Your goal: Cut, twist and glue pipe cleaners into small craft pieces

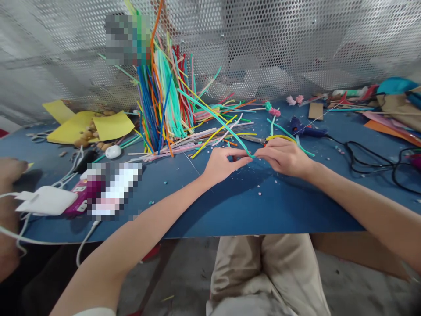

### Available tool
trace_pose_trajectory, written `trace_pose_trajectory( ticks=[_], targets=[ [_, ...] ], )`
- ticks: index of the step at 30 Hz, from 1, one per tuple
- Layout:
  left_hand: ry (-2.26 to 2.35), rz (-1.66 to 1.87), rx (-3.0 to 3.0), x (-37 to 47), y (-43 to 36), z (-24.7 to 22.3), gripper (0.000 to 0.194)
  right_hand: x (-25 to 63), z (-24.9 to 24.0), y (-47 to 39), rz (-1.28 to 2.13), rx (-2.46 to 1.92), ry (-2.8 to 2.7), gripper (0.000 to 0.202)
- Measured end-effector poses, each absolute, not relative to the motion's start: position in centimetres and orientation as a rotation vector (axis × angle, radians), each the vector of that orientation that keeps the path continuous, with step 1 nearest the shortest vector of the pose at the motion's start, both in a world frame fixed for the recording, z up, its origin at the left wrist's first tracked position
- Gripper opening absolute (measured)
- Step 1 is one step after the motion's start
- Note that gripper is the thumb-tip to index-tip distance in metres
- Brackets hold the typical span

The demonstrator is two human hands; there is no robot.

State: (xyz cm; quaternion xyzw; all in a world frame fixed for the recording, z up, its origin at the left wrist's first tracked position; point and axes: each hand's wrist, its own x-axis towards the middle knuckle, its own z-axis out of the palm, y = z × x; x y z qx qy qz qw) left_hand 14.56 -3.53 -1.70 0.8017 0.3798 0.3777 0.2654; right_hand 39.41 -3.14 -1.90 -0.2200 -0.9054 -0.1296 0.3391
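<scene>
Between my two hands is a teal pipe cleaner (226,128), its long free part slanting up and left toward the bundles. My left hand (223,166) pinches it near its lower end with thumb and forefinger. Close beside, the fingers of my right hand (284,157) are closed on the same end, where it looks bent or twisted. The exact shape there is partly hidden by my fingertips. Pliers (253,138) lie just behind my hands, next to a yellow handle (279,138). Green pipe cleaner pieces (272,127) rest beyond my right hand.
Bundles of coloured pipe cleaners (167,96) stand against the perforated metal panel (263,44). A purple glue gun (305,128) with a black cord lies right. Left are yellow paper (113,126), a power strip (83,193), a white charger (49,201) and another person's hand (13,169).
</scene>
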Motion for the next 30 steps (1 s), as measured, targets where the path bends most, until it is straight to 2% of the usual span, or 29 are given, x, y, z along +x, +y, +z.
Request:
trace_pose_trajectory(
  ticks=[11, 23, 30],
  targets=[
    [0.971, 1.106, 2.267, 14.1, -3.1, -1.9, 0.022, 38.3, -2.0, -3.7, -0.045, -0.711, -2.289, 0.015],
    [0.969, 1.101, 2.24, 13.9, -2.3, -2.6, 0.023, 38.8, -1.7, -3.4, -0.161, -0.755, -2.378, 0.017],
    [0.764, 1.159, 2.436, 13.8, -2.1, -2.5, 0.02, 38.7, -1.6, -4.0, -0.069, -0.783, -2.303, 0.018]
  ],
)
